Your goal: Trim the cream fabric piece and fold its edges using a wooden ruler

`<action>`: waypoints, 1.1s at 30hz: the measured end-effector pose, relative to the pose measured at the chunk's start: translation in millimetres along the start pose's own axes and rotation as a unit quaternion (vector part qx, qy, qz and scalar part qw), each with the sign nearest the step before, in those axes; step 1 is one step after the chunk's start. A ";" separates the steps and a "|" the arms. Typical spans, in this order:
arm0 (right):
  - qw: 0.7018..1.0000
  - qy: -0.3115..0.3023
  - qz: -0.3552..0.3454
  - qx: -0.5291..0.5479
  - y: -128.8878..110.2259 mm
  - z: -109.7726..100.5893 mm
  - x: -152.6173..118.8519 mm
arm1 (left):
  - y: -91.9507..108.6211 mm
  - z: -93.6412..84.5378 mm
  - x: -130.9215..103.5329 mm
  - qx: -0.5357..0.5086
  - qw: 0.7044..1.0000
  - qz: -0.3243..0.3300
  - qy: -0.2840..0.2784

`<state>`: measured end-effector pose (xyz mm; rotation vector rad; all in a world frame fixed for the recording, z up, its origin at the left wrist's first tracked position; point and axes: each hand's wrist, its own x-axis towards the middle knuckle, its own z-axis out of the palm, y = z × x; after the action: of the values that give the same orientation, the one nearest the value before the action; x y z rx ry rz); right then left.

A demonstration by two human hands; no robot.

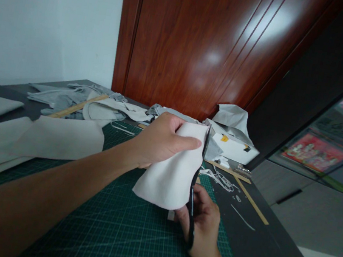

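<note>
Raised above the green cutting mat is a white piece of fabric. My left hand pinches its upper part, thumb lying across the front. In my right hand is a pair of scissors with dark handles, fingers wrapped round the grips. The blades point up and away along the fabric's right edge. Whether they are parted cannot be made out. Under the lower edge of the fabric, near my right thumb, a small pale piece shows.
Larger white fabric pieces lie at the left. Grey cloth scraps and a wooden ruler are behind them. A white box stands at the back right, near thin trimmings and wooden strips. A brown door rises behind the table.
</note>
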<state>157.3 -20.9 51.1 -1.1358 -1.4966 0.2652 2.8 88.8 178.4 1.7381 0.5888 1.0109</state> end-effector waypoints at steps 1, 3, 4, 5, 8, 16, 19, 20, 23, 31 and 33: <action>1.000 -0.002 0.001 -0.002 0.5 -0.3 -0.2 | 0.2 0.0 -0.3 0.002 1.000 -0.002 -0.001; 1.000 -0.006 0.005 -0.007 1.4 -0.7 -0.7 | 0.6 0.0 -0.7 0.002 1.000 -0.005 -0.002; 1.000 -0.007 0.005 -0.012 1.6 -0.9 -0.8 | 0.9 0.1 -0.9 0.000 1.000 -0.006 -0.002; 1.000 -0.008 0.004 -0.018 1.7 -1.1 -0.9 | 1.1 0.3 -1.0 -0.002 1.000 -0.006 -0.003; 1.000 -0.008 -0.001 -0.026 0.6 -1.3 -0.7 | 1.2 1.0 -0.7 -0.013 1.000 -0.004 0.001; 1.000 -0.014 0.002 -0.019 -1.0 -0.9 -0.3 | -1.5 2.0 1.3 -0.029 0.999 0.016 0.015; 1.000 -0.017 -0.003 -0.019 -1.7 -0.7 0.4 | -1.2 2.0 1.4 -0.034 0.999 0.030 0.010; 1.000 -0.016 -0.006 -0.019 -2.2 -0.6 0.7 | -1.0 2.0 1.3 -0.036 0.999 0.033 0.010; 1.000 -0.014 -0.008 -0.016 -3.5 -0.5 1.7 | -0.2 2.1 1.2 -0.042 0.998 0.034 0.007; 1.000 -0.016 -0.007 -0.022 -3.3 -0.8 1.5 | -1.2 2.0 2.5 -0.015 0.998 0.057 0.022; 1.000 -0.015 -0.003 -0.018 -2.1 -0.3 0.9 | -1.8 1.8 2.8 -0.001 0.998 0.063 0.031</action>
<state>156.7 -21.3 53.3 -1.1606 -1.5357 0.2525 6.0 90.7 177.4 1.7647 0.5225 1.1563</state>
